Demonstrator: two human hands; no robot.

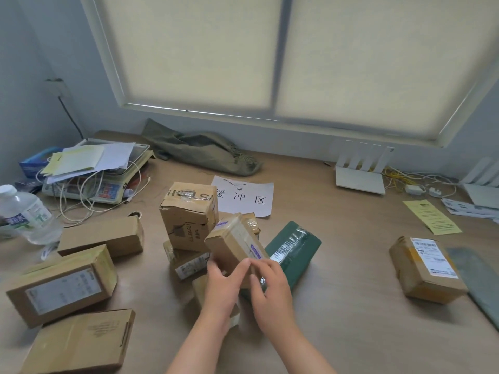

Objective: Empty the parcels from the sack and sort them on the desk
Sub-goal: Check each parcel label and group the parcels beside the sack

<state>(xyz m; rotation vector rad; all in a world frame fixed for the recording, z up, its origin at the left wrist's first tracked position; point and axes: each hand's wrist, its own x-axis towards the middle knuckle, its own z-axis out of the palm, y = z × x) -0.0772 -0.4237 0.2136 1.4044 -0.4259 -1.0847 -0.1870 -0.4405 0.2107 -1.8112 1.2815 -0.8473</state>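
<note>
Both hands, left hand [220, 286] and right hand [270, 288], gripping a small taped brown cardboard parcel [233, 245], tilted above the parcel pile mid-table [351, 306], limp olive fabric sack [205, 151] at the table's far edge

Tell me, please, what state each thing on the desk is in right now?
Sack: crumpled, lying flat by the wall.
Small brown parcel: tilted, held in both hands.
Left hand: gripping it.
Right hand: gripping it.
Green parcel: taped, tilted.
Water bottle: capped.
Labelled box: closed, apart at right.
</note>
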